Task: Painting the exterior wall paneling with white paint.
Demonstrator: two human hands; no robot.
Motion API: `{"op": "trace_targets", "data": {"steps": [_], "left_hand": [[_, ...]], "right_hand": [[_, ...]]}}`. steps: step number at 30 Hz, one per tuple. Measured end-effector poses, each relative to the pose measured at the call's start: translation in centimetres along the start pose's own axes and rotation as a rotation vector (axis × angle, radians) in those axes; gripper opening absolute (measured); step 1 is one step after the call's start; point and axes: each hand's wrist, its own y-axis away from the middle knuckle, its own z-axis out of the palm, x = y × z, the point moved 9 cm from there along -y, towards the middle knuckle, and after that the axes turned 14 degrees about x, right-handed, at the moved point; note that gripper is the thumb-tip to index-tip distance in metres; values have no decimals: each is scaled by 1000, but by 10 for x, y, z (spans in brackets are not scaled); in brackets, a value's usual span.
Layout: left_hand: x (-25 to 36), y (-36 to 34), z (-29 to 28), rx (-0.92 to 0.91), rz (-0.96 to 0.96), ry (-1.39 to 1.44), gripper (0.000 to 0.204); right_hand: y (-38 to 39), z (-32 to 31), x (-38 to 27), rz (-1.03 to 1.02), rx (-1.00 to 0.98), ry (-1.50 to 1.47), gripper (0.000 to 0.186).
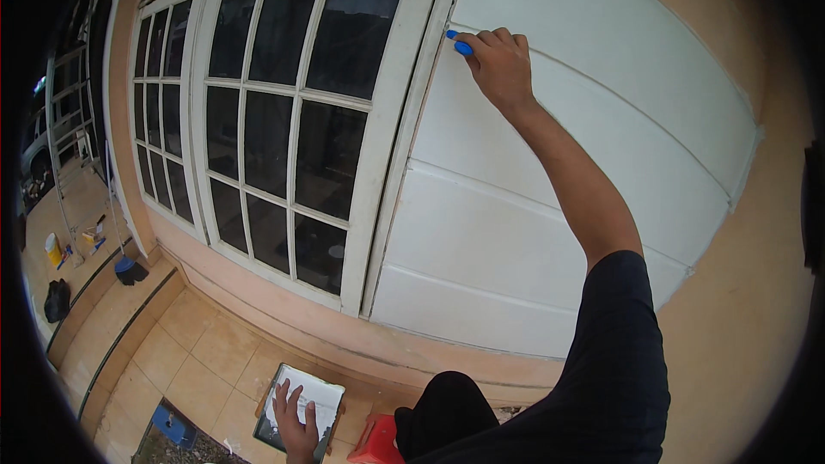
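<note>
My right hand [503, 73] is stretched up to the white grooved wall panel [485, 232], with its fingers closed round a small blue tool [462, 47]. Only blue parts of the tool show, at the panel's left edge by the window frame, so I cannot tell its kind. Low down, my left hand [296, 425] is empty, its fingers spread. It hovers in front of a dark-rimmed paint tray [325, 388] with white paint in it; whether it touches the tray I cannot tell.
White-framed windows [273, 120] with dark panes stand left of the panel. A red plastic stool [375, 441] is near my black-clothed knee [447, 412]. Steps [129, 326] descend at left, with a blue broom [131, 271], a ladder [64, 129] and a yellow-and-white can [54, 249].
</note>
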Motion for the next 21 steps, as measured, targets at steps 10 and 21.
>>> {"op": "trace_targets", "data": {"steps": [10, 21], "left_hand": [[-4, -21, 5, 23, 35, 36, 35], [-10, -8, 20, -24, -34, 132, 35]], "right_hand": [[-145, 18, 142, 424, -137, 88, 19], [7, 30, 24, -36, -169, 35, 18]]}}
